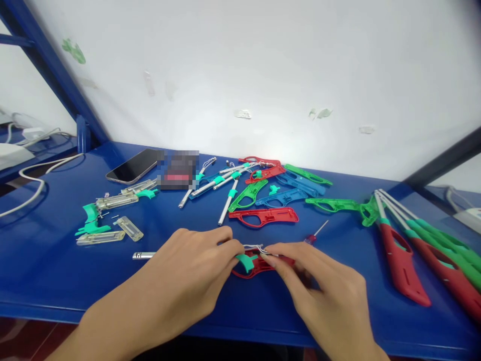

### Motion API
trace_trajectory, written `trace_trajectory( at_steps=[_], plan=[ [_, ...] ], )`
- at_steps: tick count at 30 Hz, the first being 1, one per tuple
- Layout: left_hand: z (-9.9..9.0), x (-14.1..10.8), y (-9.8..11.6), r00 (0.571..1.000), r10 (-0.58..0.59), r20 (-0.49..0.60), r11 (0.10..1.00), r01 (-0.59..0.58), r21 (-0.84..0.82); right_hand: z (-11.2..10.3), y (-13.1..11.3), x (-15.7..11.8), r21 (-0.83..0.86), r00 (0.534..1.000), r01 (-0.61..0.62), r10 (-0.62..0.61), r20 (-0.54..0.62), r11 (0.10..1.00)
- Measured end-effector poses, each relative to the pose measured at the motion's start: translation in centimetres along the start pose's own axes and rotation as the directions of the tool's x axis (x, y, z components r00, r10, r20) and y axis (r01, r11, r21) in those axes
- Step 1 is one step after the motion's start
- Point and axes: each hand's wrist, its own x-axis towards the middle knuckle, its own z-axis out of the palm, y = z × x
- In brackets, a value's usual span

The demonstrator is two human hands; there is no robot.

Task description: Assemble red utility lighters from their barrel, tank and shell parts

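Observation:
A red lighter half-shell (259, 269) lies in front of me with a green trigger (246, 263) in it. My left hand (191, 265) is closed over its left end, gripping this partly assembled lighter; the fingertips are partly hidden. From under that hand a metal lighter tube (142, 255) sticks out to the left. My right hand (323, 286) pinches thin white wires (255, 246) over the shell's right part, thumb and forefinger together. Just behind the right hand lies a small screwdriver (311, 237) with a red handle.
Loose red, green and blue half-shells (278, 216) and metal tubes (227, 203) lie behind. Clear fuel tanks (116, 201) and green triggers (90, 213) are at left, near a phone (135, 166). Assembled lighters (402, 260) lie at right; a white wall (263, 65) stands behind.

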Motion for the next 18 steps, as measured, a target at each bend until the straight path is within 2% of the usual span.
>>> trace_trajectory(
  at_steps=[6, 13, 18],
  plan=[
    [0.1, 0.9, 0.6, 0.999, 0.015, -0.048, 1.000, -0.016, -0.005, -0.1, 0.0, -0.1, 0.025, 1.000, -0.019, 0.019, 0.006, 1.000],
    [0.5, 1.2, 0.2, 0.989, 0.023, -0.145, 1.000, -0.025, -0.013, -0.2, 0.0, 0.0, 0.031, 0.999, -0.050, 0.050, 0.003, 0.998],
    [0.8, 1.5, -0.2, 0.990, 0.005, -0.140, 1.000, -0.007, -0.011, -0.2, 0.1, 0.0, 0.031, 0.996, -0.081, 0.080, 0.036, 0.996]
  ],
)
